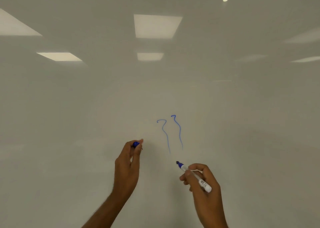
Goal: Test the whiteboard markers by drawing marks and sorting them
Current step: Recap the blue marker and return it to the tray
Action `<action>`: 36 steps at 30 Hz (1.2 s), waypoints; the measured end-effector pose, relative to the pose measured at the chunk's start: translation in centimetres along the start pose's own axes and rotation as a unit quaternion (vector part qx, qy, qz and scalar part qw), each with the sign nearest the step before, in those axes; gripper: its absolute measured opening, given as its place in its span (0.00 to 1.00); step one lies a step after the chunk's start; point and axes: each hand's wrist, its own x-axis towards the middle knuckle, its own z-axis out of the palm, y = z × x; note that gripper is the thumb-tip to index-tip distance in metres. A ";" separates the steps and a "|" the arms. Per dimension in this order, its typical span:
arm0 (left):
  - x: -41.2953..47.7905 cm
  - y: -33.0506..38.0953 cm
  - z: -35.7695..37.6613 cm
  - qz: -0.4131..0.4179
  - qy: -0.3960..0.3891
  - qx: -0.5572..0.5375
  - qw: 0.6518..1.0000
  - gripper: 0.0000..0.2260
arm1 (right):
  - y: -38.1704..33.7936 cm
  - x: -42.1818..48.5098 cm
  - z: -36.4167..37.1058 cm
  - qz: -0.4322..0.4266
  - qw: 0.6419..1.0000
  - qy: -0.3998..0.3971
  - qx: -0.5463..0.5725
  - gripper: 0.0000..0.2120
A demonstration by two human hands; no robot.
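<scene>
Right hand [201, 179] gripping uncapped blue whiteboard marker [194, 176], tip hovering just below two blue squiggles [173, 134] on whiteboard [86, 106], left hand [129, 160] pinching blue cap [136, 144].

Hands: two. Marker [201, 182] — one, uncapped, gripped in the right hand [207, 198]. Cap [136, 144] — one, blue, pinched at the left hand's [127, 165] fingertips. Blue marks: two, above and between the hands; left squiggle [165, 134], right squiggle [179, 132]. Board [69, 123]: one.
</scene>
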 end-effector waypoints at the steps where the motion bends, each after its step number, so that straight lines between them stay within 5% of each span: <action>1: -0.6 0.6 0.1 -0.057 0.005 -0.075 0.996 0.08 | -0.5 -0.9 0.6 -0.003 1.000 -0.023 0.010 0.05; 5: -2.7 1.4 -0.3 -0.251 -0.014 -0.356 0.900 0.12 | -1.5 -3.3 2.7 -0.004 0.996 -0.092 0.018 0.16; 9: -4.8 2.3 -1.2 -0.312 -0.024 -0.442 0.841 0.14 | -1.7 -4.6 3.6 -0.002 0.992 -0.121 0.034 0.16; 15: -7.2 3.8 -1.8 -0.330 -0.040 -0.437 0.836 0.14 | -1.6 -5.9 4.1 0.023 0.992 -0.118 0.020 0.39; 21: -9.5 4.7 -2.3 -0.346 -0.016 -0.436 0.831 0.14 | -1.7 -8.2 3.6 0.027 0.991 -0.128 0.019 0.16; 36: -16.3 6.7 -9.4 -0.364 0.023 -0.470 0.804 0.16 | -5.7 -16.5 7.0 0.043 0.990 -0.124 0.050 0.10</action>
